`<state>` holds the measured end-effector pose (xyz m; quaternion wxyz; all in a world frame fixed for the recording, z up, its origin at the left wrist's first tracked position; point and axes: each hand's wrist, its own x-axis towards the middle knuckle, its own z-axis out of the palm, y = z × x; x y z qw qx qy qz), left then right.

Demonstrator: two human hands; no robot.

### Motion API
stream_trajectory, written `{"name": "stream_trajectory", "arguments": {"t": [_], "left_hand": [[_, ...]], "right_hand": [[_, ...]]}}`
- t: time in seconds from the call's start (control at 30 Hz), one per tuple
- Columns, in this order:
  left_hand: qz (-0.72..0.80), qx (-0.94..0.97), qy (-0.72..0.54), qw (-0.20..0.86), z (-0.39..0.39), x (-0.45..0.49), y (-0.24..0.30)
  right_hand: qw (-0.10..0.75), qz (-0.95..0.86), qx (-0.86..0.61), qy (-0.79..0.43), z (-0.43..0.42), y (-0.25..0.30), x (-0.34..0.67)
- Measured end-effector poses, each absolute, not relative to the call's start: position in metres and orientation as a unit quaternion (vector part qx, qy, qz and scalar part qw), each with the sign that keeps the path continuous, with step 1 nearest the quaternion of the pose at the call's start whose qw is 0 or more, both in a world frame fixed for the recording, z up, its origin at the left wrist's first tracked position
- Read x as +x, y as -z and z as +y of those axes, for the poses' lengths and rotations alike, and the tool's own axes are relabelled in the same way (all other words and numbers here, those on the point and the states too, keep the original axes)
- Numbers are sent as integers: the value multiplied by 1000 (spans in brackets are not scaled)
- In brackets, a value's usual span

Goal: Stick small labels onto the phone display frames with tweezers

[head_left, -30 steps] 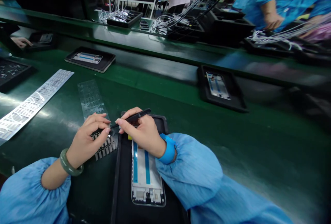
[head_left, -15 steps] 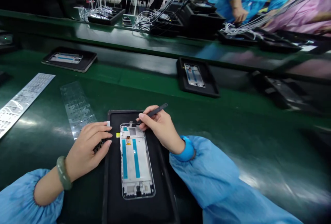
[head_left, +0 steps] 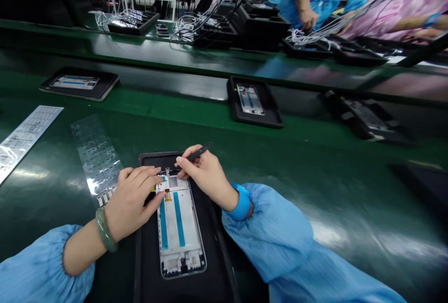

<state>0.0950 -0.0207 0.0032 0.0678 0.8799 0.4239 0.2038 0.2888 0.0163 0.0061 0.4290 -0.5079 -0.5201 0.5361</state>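
A phone frame (head_left: 187,228) with blue strips lies in a black tray (head_left: 149,265) in front of me. My left hand (head_left: 135,198) has moved over its upper left corner, fingers stretched out and thumb on the left edge. In my right hand (head_left: 206,175) I grip slim black tweezers (head_left: 199,152) like a pen, at the frame's top edge. Near those tips a small metal piece (head_left: 167,171) stands up from the top edge. My right fingers hide the frame's upper right corner.
A clear sheet of small parts (head_left: 94,147) lies left of the tray, with a white printed sheet (head_left: 33,137) farther left. Other trays with phone frames (head_left: 276,117) (head_left: 105,92) stand behind. Across the bench, a co-worker's hand (head_left: 308,16) is among white cables (head_left: 301,37).
My left hand has moved right, from the tray's left edge onto the frame's upper left corner. My right hand keeps the tweezers at the top edge. The whole view has shifted slightly.
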Motion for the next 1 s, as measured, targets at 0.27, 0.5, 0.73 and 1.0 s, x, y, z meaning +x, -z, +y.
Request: {"name": "stream_trajectory", "arguments": {"t": [0.27,0.5,0.73,1.0], "left_hand": [[434,885,-164,37,-23,97,-2],[445,863,-221,94,-24,93,4],[444,860,-229,101,-25,91,3],[436,865,-232,88,-25,90,4]], "right_hand": [[475,-475,-502,-545,16,-6,290],[467,-496,-485,-549,14,-7,286],[400,-536,-500,-550,16,-10,285],[383,-567,-498,-533,16,-11,286]]}}
